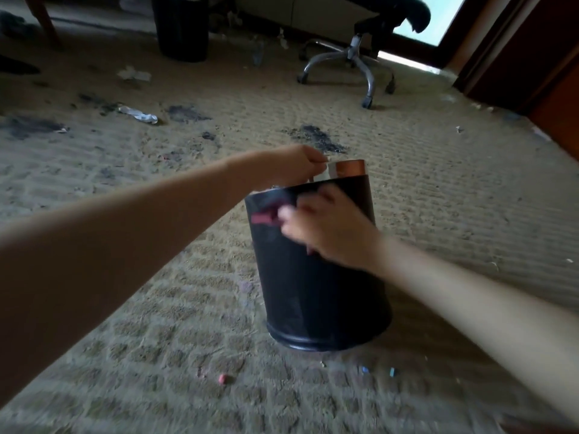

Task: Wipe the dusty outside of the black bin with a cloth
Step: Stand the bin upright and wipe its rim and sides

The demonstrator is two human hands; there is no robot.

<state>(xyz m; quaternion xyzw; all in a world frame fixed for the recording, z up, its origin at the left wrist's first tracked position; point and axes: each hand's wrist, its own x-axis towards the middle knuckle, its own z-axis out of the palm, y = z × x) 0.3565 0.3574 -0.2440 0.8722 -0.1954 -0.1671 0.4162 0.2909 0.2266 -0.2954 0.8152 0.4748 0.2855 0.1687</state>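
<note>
The black bin [316, 296] stands on the carpet, tilted, with a coppery inner wall showing at its far rim. My left hand [293, 162] grips the far-left part of the rim, pinching something white there. My right hand [329, 230] presses a reddish cloth [264, 217] against the bin's upper outer wall; the hand is motion-blurred and covers most of the cloth. Faint grey dust smears show on the lower wall.
A second black bin [183, 29] stands at the back. An office chair [351, 57] with a chrome wheeled base is at the back right. Paper scraps, a crushed bottle [138, 114] and dark stains lie on the beige carpet. Wooden furniture [532, 57] lines the right.
</note>
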